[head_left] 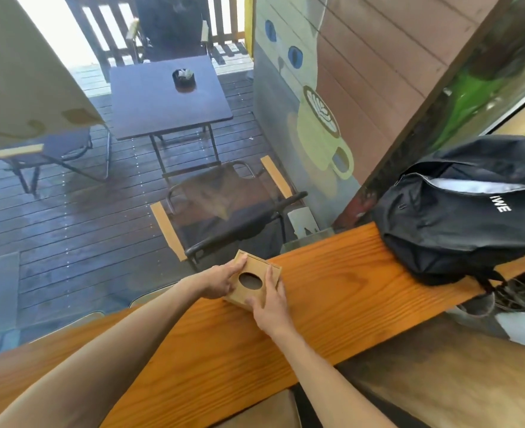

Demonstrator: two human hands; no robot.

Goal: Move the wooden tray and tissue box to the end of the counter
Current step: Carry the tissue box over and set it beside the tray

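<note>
1. The tissue box sits at the table's far edge.
2. Both hands, left and right, clasp its opposite sides.
3. Rigid wood, seemingly light; side grips suit it.

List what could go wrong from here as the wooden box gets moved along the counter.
1. The tissue box sits at the far edge of the counter; a push from the left hand or right hand could tip it off that edge.
2. The black backpack lies across the counter to the right, so sliding that way may jam against it.
</note>
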